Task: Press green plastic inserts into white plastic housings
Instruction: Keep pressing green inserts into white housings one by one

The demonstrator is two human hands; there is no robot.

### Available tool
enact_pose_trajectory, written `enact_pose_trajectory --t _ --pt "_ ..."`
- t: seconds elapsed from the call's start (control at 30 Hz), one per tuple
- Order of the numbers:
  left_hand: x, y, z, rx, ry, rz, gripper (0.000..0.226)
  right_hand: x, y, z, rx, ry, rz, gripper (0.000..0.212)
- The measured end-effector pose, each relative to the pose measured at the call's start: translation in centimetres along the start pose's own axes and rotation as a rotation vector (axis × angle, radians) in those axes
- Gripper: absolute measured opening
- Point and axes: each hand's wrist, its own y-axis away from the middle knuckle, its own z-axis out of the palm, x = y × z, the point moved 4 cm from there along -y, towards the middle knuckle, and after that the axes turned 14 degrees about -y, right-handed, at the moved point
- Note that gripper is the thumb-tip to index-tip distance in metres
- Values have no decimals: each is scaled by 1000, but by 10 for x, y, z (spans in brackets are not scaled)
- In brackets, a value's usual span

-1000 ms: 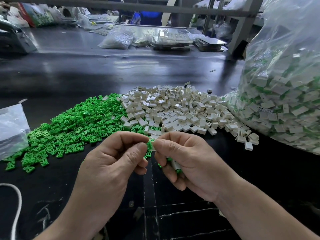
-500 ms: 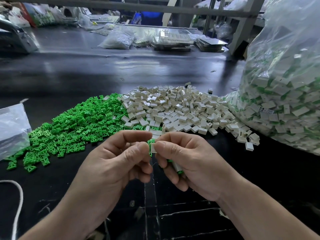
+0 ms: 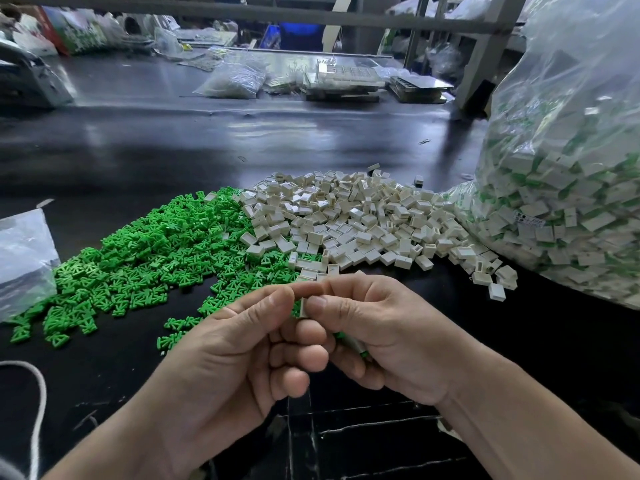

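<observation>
Left hand [image 3: 235,355]: thumb and forefinger pinch the white housing [image 3: 303,307] from its left side
Right hand [image 3: 388,341]: pinches the same housing from the right, with a green-and-white piece [image 3: 358,348] tucked under its curled fingers
Green inserts [image 3: 156,251]: loose heap on the black table [image 3: 207,143], beyond the left hand
White housings [image 3: 346,223]: heap touching the green one, on its right
Clear bag [image 3: 571,202]: far right, full of white-and-green parts

A white housing [image 3: 304,308] in a pinch between the left hand [image 3: 228,362] and right hand [image 3: 384,341], green inserts [image 3: 156,251] just beyond.
</observation>
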Motion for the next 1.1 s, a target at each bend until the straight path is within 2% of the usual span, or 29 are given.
enact_pose_trajectory --t 0.47,0.67,0.77,0.83,0.97,1.1 --pt "-3 1 4 -94 66 -15 35 -5 5 0 -2 -3 48 56" --pt "0 1 10 -80 91 -28 40 -5 5 1 -18 11 29 32" --pt "-1 2 9 -36 168 -41 50 -3 4 2 -2 -36 33 45" --pt "-1 2 9 -37 259 -53 58 -4 4 2 -2 -60 16 40" --pt "0 1 8 32 225 -18 62 -5 4 2 -8 -66 1 47" --pt "1 -1 11 96 202 44 57 -4 3 5 -7 -53 -15 52"
